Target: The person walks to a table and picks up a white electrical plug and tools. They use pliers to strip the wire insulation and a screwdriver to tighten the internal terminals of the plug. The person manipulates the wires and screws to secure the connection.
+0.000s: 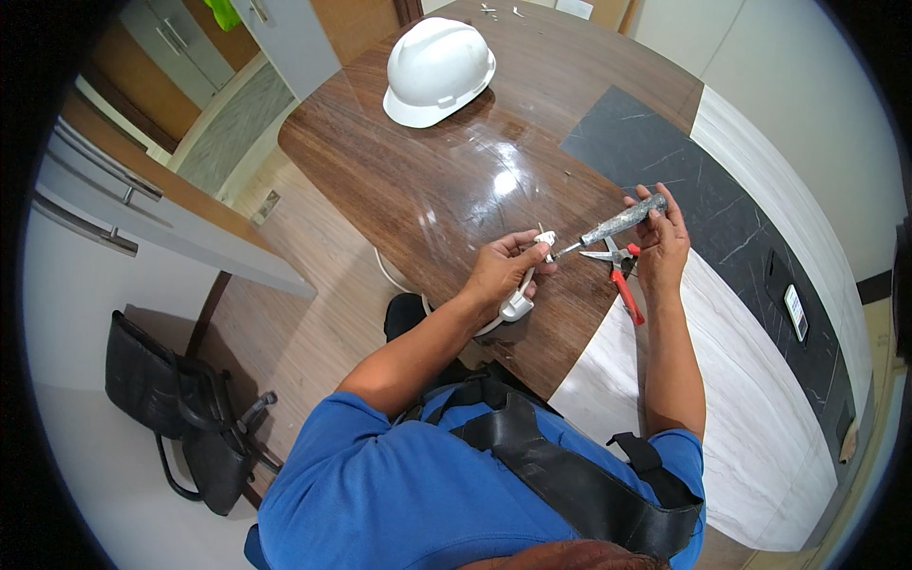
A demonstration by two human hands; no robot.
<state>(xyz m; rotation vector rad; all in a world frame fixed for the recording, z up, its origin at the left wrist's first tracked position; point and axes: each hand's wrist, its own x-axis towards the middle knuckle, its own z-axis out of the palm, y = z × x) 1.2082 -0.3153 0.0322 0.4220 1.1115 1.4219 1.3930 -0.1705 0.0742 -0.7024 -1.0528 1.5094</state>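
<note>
Plainly two hands [498, 274] [665, 249], one screwdriver [616, 224], two white fittings [545, 240] [516, 307], one helmet [439, 71]

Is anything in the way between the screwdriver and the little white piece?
Nothing that I can see. The screwdriver in the right hand points its tip at the white piece in the left hand. The red-handled pliers lie nearby on the table, but not in between.

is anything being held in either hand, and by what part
The right hand holds a screwdriver near the rear end of its handle; the left hand pinches a small white plug part by its near side.
</note>
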